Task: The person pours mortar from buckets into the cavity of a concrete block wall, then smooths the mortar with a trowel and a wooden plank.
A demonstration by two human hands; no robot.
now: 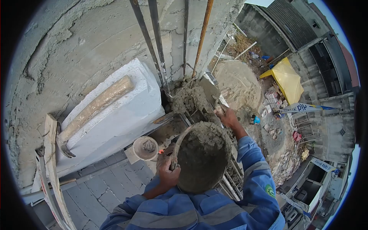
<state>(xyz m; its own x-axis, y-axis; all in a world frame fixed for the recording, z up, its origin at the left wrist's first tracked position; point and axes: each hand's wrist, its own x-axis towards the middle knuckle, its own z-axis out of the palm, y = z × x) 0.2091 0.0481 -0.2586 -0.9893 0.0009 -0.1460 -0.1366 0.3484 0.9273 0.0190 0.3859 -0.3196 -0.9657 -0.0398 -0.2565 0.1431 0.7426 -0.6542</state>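
Note:
My left hand (168,173) grips the rim of a bucket (178,147) held close against my body. Wet grey mortar (211,136) lies inside the bucket, heaped toward its far side. My right hand (228,116) reaches past the bucket, fingers wrapped round the handle of a trowel (209,91). The flat grey blade points away from me, beside a pile of mortar (188,98) at the foot of the upright steel bars (185,42).
A claw hammer (97,105) rests on a white foam block (143,101) at left. Near my left hand stands a small bucket (145,148). Wooden boards (51,153) lean at lower left. Right of the wall edge is a deep drop, with a person (255,119) far below.

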